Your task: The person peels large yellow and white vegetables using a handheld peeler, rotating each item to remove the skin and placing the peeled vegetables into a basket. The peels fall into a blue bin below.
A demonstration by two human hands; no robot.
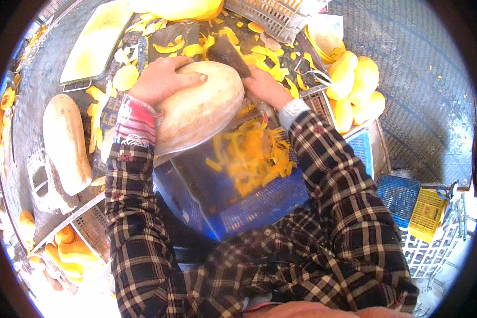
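Observation:
A large pale, unpeeled squash lies in front of me, its lower end over a blue plastic crate. My left hand rests on its upper left side, thumb spread across the skin. At the squash's right end, my right hand grips a wide, dark-bladed knife. The blade points up and left beyond the squash; its handle is mostly hidden by the fingers. Orange peelings are heaped in the blue crate. More yellow peel strips lie scattered around the knife.
Another unpeeled squash lies at left, below a pale cutting board. A grey crate stands at the top. Peeled squashes are piled at right, others at lower left. Blue and yellow baskets sit lower right.

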